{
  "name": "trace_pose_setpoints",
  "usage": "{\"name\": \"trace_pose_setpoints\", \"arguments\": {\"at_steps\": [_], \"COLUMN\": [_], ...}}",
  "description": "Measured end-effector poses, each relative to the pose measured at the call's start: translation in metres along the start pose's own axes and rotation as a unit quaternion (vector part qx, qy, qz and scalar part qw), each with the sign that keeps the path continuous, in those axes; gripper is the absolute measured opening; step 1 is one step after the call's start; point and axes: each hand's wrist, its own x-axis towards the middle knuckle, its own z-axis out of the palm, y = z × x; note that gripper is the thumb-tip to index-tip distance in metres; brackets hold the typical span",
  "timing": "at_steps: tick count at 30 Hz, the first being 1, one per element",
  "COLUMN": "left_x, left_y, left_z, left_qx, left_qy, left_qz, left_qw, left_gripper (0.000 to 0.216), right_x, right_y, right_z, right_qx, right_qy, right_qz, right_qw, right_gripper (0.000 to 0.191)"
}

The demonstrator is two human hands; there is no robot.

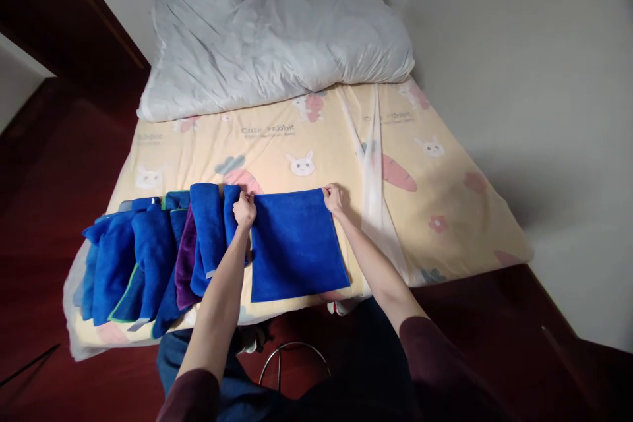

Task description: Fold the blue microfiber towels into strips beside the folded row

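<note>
A blue towel [299,247] lies spread flat on the bed near its front edge. My left hand [244,209] pinches the towel's far left corner. At the far right corner, my right hand [333,198] is closed on the same towel. Just left of my left hand lies a narrow folded blue cloth [230,211], partly hidden by my forearm. Beside it are another folded blue towel [206,231], a purple towel [186,264] and several blue towels [113,264], some with green edging, heaped loosely together.
A white quilt [277,39] is bunched across the bed's head end. The yellow sheet [316,132] carries rabbit and carrot prints, with a white strip [373,211] right of the towel. Below the bed edge shows a round metal stool frame [279,369]. A wall [544,112] stands at the right.
</note>
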Motion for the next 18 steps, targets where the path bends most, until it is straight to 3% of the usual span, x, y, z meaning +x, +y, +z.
{"name": "trace_pose_setpoints", "arguments": {"at_steps": [5, 10, 14, 18], "left_x": [0.000, 0.021, 0.036, 0.042], "left_y": [0.001, -0.001, 0.000, -0.001], "left_z": [0.000, -0.010, -0.016, -0.018], "left_qx": [0.064, 0.078, 0.063, 0.039], "left_qy": [-0.006, -0.088, -0.112, -0.124], "left_qz": [0.061, 0.133, 0.142, 0.138], "left_qw": [0.996, 0.984, 0.982, 0.982], "left_gripper": [0.025, 0.019, 0.009, 0.019], "right_x": [0.001, 0.007, 0.016, 0.022], "right_y": [0.003, 0.008, 0.008, 0.010], "right_z": [0.003, 0.006, 0.007, 0.005], "right_qx": [-0.032, -0.024, 0.049, 0.086], "right_qy": [-0.009, -0.040, -0.054, -0.056], "right_qz": [0.001, -0.031, -0.015, -0.014], "right_qw": [0.999, 0.998, 0.997, 0.995], "right_gripper": [0.018, 0.014, 0.008, 0.007]}}
